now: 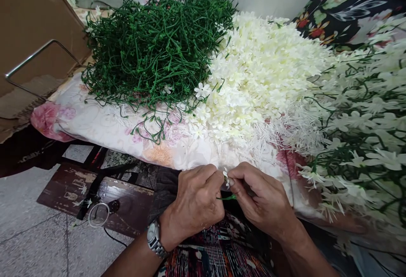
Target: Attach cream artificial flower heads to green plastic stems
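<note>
At the lower centre, the left hand (198,194) was curled shut, seemingly around a green stem (227,198), while the right hand (263,196) pinched a white flower (226,177), apparently mid-joining, the next move calling for careful alignment.

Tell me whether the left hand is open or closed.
Closed: the left hand has its fingers curled in, knuckles up, with a green stem between it and the right hand.

A soft flowery cloth (199,153), a big messy heap of green stems (152,48), a pile of white petals (263,65), thin white threads (298,131), white flowers (385,158) on the right.
</note>
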`<state>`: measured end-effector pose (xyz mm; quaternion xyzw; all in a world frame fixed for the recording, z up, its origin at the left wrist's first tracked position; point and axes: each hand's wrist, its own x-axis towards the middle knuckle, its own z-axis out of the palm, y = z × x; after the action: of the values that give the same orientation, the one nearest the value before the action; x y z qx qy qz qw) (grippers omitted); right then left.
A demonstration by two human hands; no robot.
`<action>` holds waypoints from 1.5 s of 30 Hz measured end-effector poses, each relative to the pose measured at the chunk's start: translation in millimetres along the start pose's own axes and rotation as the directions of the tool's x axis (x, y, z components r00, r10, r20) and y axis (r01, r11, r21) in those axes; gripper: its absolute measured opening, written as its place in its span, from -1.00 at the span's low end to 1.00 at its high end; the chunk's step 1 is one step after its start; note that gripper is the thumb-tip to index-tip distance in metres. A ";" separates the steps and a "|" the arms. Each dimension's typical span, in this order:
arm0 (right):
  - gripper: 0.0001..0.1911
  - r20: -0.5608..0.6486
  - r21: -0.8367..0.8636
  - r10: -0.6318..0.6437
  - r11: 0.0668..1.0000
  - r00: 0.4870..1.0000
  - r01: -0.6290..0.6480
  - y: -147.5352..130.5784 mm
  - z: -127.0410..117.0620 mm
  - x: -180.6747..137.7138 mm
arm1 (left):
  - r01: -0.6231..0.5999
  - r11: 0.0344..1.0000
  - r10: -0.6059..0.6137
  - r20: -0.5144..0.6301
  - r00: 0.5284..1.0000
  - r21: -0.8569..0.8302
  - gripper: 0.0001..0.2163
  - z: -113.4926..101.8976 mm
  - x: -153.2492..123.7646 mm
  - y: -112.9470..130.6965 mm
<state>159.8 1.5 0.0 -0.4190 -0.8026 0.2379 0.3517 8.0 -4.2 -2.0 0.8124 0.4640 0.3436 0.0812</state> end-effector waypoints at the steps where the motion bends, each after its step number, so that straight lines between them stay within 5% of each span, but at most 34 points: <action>1: -0.90 0.001 -0.001 0.001 1.000 1.000 -0.001 -0.3 0.1 0.1 | 0.001 1.000 -0.001 0.001 1.000 0.004 -0.76 0.5 -0.5 -0.1; 18: -0.88 -0.027 -0.029 -0.022 0.999 0.999 0.021 -0.9 2.4 2.4 | -0.006 0.997 0.011 -0.064 0.998 0.076 -0.75 3.1 0.9 2.7; 23: -0.89 -0.053 0.039 -0.013 0.999 0.999 0.015 -0.4 -1.9 1.9 | 0.088 0.984 -0.081 0.047 0.996 -0.157 -0.78 -4.1 0.1 4.3; 29: -0.87 -0.120 0.069 -0.060 0.995 0.991 0.069 -3.7 -2.3 1.4 | 0.235 0.852 -0.221 0.085 0.972 -0.468 -0.85 -10.9 0.6 4.9; 37: -0.84 -0.136 0.015 -0.128 0.991 0.982 0.131 -6.6 1.2 -0.1 | 0.300 0.780 -0.292 0.104 0.951 -0.549 -0.81 -11.6 -0.1 2.4; 45: -0.85 -0.121 0.013 -0.096 0.995 0.988 0.098 -4.5 3.4 -2.5 | 0.202 0.873 -0.170 0.111 0.979 -0.444 -0.81 -9.4 -6.3 -0.9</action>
<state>156.0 -3.3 0.0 -0.3895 -0.7971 0.2025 0.4146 -0.7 -10.6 1.6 0.7338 0.4441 0.4049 0.3168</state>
